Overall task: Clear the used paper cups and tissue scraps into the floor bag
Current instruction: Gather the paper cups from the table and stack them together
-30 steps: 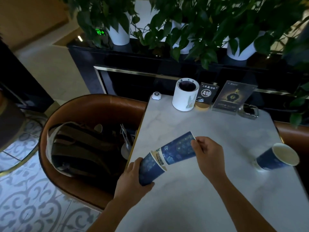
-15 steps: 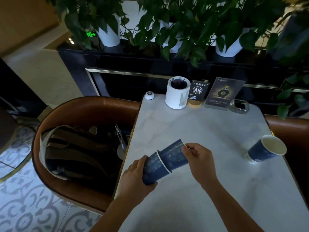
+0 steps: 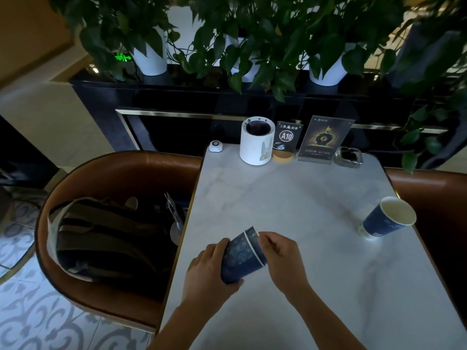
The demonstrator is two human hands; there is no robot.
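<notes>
Standing along the far edge of the marble surface [image 3: 290,198] are a white cylinder [image 3: 256,145], an A10 sign [image 3: 286,136], a dark card stand [image 3: 322,140], an ashtray [image 3: 348,156] and a small white button [image 3: 215,146]. Behind them a black ledge carries leafy plants [image 3: 265,34] in white pots. A brown chair [image 3: 121,173] to the left holds a backpack [image 3: 106,238]. A lone blue cup [image 3: 386,219] leans near the right edge, well apart from the hands, with open marble between.

Near the front left edge, two nested cups [image 3: 241,256] are tilted, mouths up and to the right. The left hand [image 3: 209,274] wraps the outer cup's base, its grip closed around it. The right hand [image 3: 280,258] pinches the inner cup's rim, fingers narrow on it.
</notes>
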